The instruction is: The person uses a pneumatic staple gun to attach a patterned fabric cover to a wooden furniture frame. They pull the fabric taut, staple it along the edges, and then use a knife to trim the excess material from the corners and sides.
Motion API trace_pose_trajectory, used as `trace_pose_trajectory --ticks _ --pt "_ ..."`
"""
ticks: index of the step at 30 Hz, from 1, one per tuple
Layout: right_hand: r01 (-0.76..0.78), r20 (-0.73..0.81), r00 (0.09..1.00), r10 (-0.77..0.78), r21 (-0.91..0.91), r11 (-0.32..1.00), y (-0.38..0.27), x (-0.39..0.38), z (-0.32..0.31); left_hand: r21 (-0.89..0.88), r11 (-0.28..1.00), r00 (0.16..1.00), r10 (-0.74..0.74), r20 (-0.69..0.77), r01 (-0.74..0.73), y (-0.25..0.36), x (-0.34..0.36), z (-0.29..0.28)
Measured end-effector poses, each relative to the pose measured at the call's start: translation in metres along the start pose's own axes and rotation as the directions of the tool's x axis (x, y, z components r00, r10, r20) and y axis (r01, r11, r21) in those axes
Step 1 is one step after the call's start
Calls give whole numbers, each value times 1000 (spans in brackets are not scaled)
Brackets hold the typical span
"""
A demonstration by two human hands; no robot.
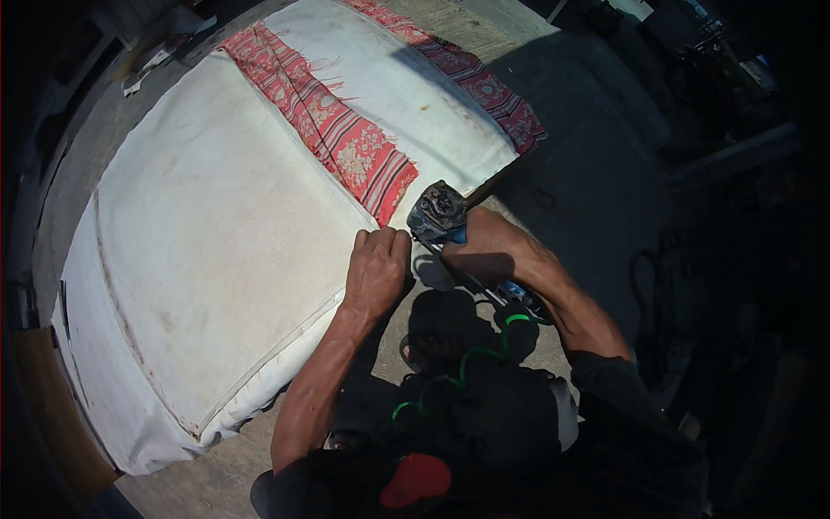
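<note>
A large piece covered in white fabric (233, 216) lies before me, with stitched or folded edges. My left hand (377, 264) is closed at its near right corner, fingers curled over the fabric edge by the end of a red patterned strip (354, 160). Just right of it, my right hand (484, 246) is wrapped round a dark air staple gun (439, 212) with a round, worn head. The gun's head sits close to the fabric edge; its nose is hidden, so I cannot tell whether it touches. A green coiled hose (464, 370) runs below the gun across my lap.
A second red patterned strip (484, 91) lies along the far right side of the white piece. Wooden board (52, 406) stands at the lower left. Dark, shaded clutter (709, 52) fills the upper right. A small red patch (416, 480) shows on my dark clothing.
</note>
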State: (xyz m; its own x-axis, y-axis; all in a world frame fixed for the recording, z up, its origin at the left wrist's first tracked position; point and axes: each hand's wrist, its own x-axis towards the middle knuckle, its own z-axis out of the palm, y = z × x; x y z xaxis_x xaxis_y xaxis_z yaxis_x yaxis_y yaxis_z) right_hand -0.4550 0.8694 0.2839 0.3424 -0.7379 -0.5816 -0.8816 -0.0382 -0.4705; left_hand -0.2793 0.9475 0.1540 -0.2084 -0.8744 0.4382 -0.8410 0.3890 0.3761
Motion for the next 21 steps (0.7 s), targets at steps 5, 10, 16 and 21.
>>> trace_pose_trajectory --ticks 5,10,16,21 --pt "-61 -37 997 67 148 987 27 -15 -1 -208 950 972 -233 15 231 7 27 -12" --pt "42 -197 979 47 427 903 86 -39 45 -39 945 928 -327 -181 325 -9 71 2" --pt "-187 -121 963 240 342 921 129 -45 59 -65 950 931 -313 -188 307 -17 88 32" --pt "-1 -246 961 124 448 894 122 -36 55 -233 937 910 -319 -267 260 -3 90 12"
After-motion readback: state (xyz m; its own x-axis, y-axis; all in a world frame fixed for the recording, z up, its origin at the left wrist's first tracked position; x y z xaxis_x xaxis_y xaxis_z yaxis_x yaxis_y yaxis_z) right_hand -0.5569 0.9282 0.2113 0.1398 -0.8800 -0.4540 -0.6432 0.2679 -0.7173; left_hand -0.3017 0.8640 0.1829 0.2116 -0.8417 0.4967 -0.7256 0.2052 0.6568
